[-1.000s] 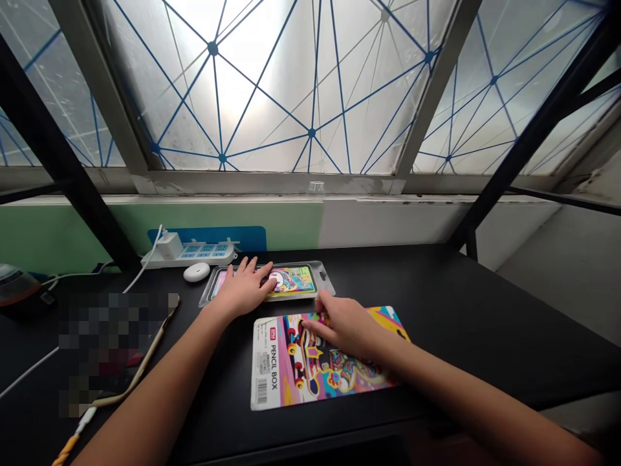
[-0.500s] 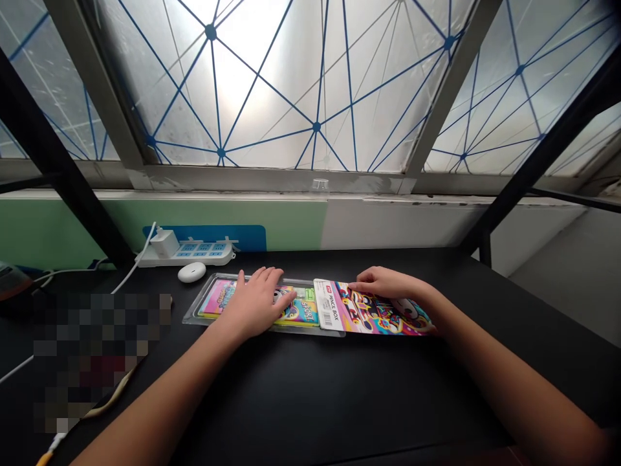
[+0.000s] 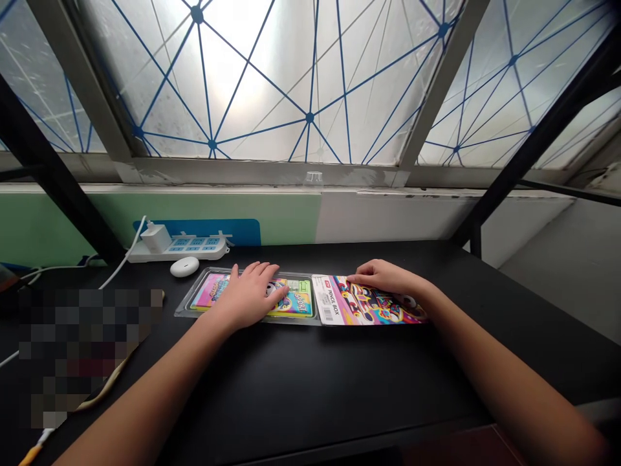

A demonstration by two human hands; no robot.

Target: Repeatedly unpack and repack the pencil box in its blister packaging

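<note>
A clear plastic tray (image 3: pixel 184 305) lies on the black desk with a colourful pencil box (image 3: pixel 301 301) in it. My left hand (image 3: pixel 251 294) rests across the box with its fingers spread. To the right, a bright printed card marked "PENCIL BOX" (image 3: pixel 334 305) lies flat, its left end at the tray's right end. My right hand (image 3: pixel 385 275) has its fingers together on the card's upper edge, gripping it; the thumb is hidden. The forearm covers the card's right end.
A white power strip (image 3: pixel 198 246) with a plugged-in charger (image 3: pixel 156 237) stands by the wall. Near it lies a white rounded case (image 3: pixel 184 266). A blurred-out item (image 3: pixel 87 349) and cables are at the left. Black slanted posts (image 3: pixel 504 188) rise at both sides.
The camera view has shifted slightly, moving everything a little left and up. The card's left end now overlaps the tray less, farther toward the tray's right end.
</note>
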